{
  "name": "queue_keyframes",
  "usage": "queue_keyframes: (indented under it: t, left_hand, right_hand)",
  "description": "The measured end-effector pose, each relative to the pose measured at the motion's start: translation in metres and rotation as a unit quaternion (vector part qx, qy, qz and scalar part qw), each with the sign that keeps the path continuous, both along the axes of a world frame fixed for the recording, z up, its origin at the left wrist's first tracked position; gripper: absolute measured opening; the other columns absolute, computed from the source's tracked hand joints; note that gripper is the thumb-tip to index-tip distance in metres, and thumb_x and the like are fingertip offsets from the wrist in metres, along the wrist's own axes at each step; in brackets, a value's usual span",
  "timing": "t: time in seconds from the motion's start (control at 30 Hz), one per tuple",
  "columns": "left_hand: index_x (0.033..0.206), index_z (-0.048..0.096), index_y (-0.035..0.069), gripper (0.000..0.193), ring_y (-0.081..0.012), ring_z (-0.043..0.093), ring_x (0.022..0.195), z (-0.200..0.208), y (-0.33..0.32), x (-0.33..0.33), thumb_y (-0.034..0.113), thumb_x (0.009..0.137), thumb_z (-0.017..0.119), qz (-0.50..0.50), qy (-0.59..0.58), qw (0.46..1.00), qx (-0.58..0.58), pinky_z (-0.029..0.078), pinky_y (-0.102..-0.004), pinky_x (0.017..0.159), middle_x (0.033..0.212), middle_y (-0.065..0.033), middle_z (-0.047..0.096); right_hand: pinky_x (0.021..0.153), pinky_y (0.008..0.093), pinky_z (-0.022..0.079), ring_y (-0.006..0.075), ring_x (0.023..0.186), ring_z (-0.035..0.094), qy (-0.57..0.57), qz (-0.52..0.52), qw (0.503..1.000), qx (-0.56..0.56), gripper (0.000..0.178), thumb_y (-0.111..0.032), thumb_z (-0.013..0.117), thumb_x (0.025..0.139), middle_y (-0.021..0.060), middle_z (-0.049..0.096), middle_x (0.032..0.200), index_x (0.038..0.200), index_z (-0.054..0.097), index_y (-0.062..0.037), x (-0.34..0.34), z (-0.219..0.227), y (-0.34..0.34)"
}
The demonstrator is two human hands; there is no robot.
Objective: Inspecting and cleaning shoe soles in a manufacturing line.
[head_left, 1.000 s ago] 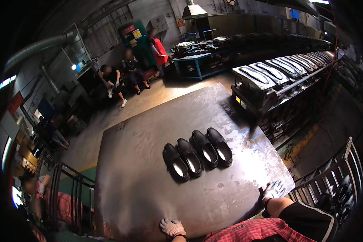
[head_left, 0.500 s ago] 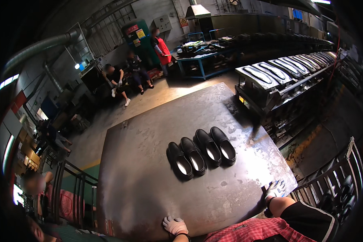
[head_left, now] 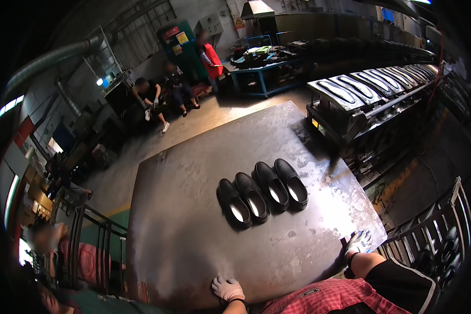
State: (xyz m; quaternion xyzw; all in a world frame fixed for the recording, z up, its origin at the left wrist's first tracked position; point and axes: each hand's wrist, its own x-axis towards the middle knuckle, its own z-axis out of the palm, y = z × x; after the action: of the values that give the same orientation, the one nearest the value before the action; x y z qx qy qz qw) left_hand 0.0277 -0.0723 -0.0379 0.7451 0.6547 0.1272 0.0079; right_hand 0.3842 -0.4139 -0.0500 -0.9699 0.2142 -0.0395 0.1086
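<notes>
1. Four black shoes (head_left: 271, 184), side by side in a row around the middle of the worktop (head_left: 188, 246), a bit toward its right edge; toes to far edge, heels to near edge, pale insoles showing.
2. Left hand (head_left: 226, 289), white glove: palm down on worktop at near edge; grip spread, holding nothing, well apart from shoes.
3. Right hand (head_left: 359, 243), white glove: on worktop by near right corner; grip spread, nothing pinched, well apart from shoes.
4. Past the worktop's far right corner: row of light plates (head_left: 350, 90) with dark sole-shaped outlines.
5. Off right edge, near corner: metal rack (head_left: 429, 235), more dark shoes (head_left: 449, 248) on it.
6. Beyond far edge: blue-framed table (head_left: 261, 78), standing person in red (head_left: 211, 58), two seated people (head_left: 153, 99).
</notes>
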Motion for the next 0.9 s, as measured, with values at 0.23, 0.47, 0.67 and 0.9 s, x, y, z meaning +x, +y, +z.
queue_keyframes:
  t: [0.23, 0.47, 0.67, 0.9]
  left_hand:
    - [0.111, 0.062, 0.006, 0.038, -0.0318, 0.046, 0.123, 0.004, -0.001, 0.004, 0.026, 0.079, 0.057, -0.006, 0.009, 1.000, -0.012, 0.041, -0.0482, 0.099, 0.129, -0.0114, 0.053]
    - [0.111, 0.061, 0.006, 0.039, -0.0300, 0.045, 0.125, 0.007, 0.000, 0.004, 0.026, 0.078, 0.060, 0.004, 0.017, 0.999, -0.028, 0.039, -0.0471, 0.103, 0.132, -0.0098, 0.052]
    - [0.111, 0.061, 0.005, 0.038, -0.0302, 0.045, 0.125, 0.012, 0.000, 0.006, 0.026, 0.078, 0.060, 0.002, 0.017, 0.999, -0.041, 0.039, -0.0463, 0.103, 0.131, -0.0097, 0.052]
    - [0.110, 0.060, 0.005, 0.038, -0.0302, 0.044, 0.125, 0.008, -0.001, 0.007, 0.026, 0.078, 0.060, -0.005, 0.017, 0.999, -0.030, 0.039, -0.0460, 0.103, 0.131, -0.0097, 0.052]
  right_hand:
    - [0.115, 0.0438, 0.027, 0.0334, 0.137, 0.039, -0.009, 0.004, 1.000, -0.009, 0.049, -0.038, 0.040, 0.101, 0.0153, 0.044, 0.150, 0.136, 0.055, -0.0066, 0.001, 0.000, -0.001]
    - [0.117, 0.0439, 0.026, 0.0336, 0.138, 0.038, 0.012, -0.001, 1.000, 0.002, 0.054, -0.041, 0.040, 0.101, 0.0154, 0.044, 0.150, 0.141, 0.050, -0.0060, -0.001, 0.007, 0.001]
    - [0.117, 0.0442, 0.026, 0.0340, 0.139, 0.038, 0.039, 0.000, 0.999, 0.003, 0.057, -0.042, 0.039, 0.101, 0.0163, 0.043, 0.150, 0.143, 0.047, -0.0052, -0.002, 0.018, 0.003]
    - [0.118, 0.0446, 0.023, 0.0341, 0.142, 0.033, 0.052, -0.005, 0.998, 0.016, 0.058, -0.043, 0.037, 0.101, 0.0147, 0.040, 0.152, 0.145, 0.045, -0.0060, 0.000, 0.016, 0.000]
